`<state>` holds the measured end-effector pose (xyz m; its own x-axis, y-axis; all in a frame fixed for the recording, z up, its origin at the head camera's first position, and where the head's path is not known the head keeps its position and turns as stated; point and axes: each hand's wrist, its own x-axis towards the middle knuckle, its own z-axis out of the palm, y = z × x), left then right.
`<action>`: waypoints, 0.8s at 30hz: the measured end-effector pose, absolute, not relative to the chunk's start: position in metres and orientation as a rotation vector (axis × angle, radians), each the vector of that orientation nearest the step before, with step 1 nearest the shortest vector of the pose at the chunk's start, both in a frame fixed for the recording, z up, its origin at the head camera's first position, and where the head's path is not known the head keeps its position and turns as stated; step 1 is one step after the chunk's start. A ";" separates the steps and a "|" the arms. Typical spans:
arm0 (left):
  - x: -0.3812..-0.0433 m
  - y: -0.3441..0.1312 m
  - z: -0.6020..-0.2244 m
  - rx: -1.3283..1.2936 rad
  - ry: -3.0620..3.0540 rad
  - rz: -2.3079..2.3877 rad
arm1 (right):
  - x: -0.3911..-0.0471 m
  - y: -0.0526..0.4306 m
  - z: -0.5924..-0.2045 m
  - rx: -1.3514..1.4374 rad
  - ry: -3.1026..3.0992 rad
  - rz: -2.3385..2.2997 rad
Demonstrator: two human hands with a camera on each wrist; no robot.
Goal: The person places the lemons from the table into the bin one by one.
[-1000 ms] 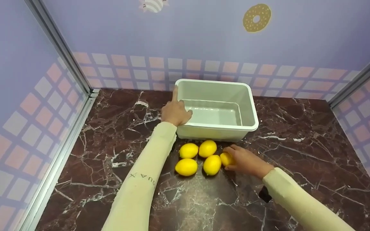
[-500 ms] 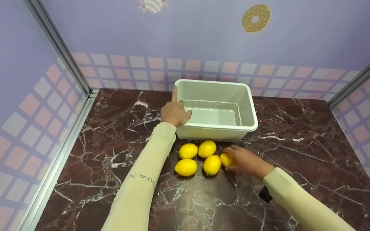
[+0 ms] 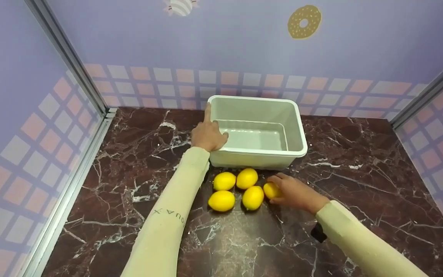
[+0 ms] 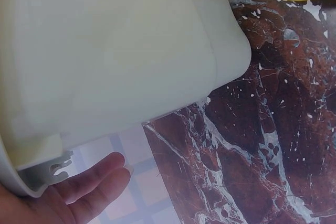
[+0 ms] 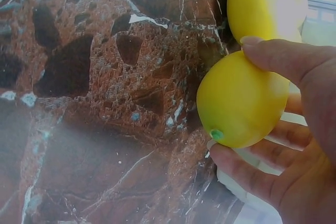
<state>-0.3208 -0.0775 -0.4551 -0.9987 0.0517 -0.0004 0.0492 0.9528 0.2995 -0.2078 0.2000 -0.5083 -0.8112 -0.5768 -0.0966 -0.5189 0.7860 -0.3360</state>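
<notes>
A pale, deep plastic bin (image 3: 258, 154) stands near the back wall. My left hand (image 3: 209, 135) grips its left rim, index finger stretched along the edge and thumb on the inner side. In the left wrist view, fingers (image 4: 105, 182) show outside the bin wall, below the rim. In front of the bin, my right hand (image 3: 296, 193) holds a yellow lemon (image 3: 272, 190) between thumb and fingers. The right wrist view shows this lemon (image 5: 241, 100) with its greenish tip exposed. Several more lemons (image 3: 252, 197) lie close together just left of that hand.
The tabletop (image 3: 229, 246) is dark red-brown marble pattern with white veins. A purple wall (image 3: 237, 42) with pink and white squares rises right behind the bin. Side panels with metal rails (image 3: 67, 177) border the table left and right.
</notes>
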 end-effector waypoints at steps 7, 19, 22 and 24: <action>-0.320 -0.078 -0.454 0.071 3.083 0.479 | -0.207 0.201 -0.503 -0.888 2.796 -0.460; -0.320 -0.077 -0.455 0.080 3.089 0.478 | -0.205 0.203 -0.498 -0.869 2.798 -0.449; -0.320 -0.077 -0.455 0.086 3.087 0.471 | -0.205 0.203 -0.497 -0.866 2.794 -0.445; -0.320 -0.078 -0.455 0.092 3.087 0.461 | -0.205 0.203 -0.496 -0.864 2.793 -0.444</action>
